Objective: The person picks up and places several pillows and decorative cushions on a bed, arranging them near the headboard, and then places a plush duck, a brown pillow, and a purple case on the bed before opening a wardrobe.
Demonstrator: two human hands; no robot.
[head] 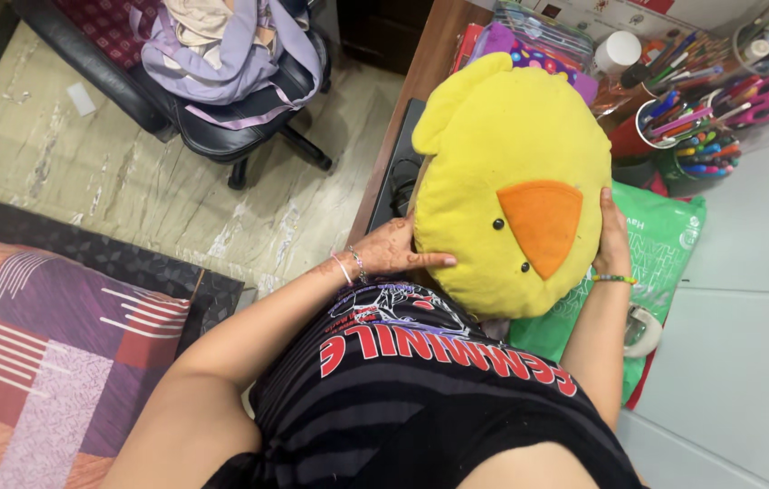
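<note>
A round yellow plush chick cushion (484, 172) with an orange beak and two small black eyes is held up over the desk. My left hand (393, 249) presses against its left edge, fingers stretched along the fabric. My right hand (612, 240) cups its right edge, mostly hidden behind the cushion. Both wrists wear thin bracelets. The cushion hides much of the desk beneath it.
A green plastic bag (665, 244) lies on the desk under the cushion. Cups of coloured pens (697, 136) and scissors stand at the upper right. A black office chair (221, 109) with a purple bag sits on the tiled floor at left, and a patterned rug (49, 362) lies below.
</note>
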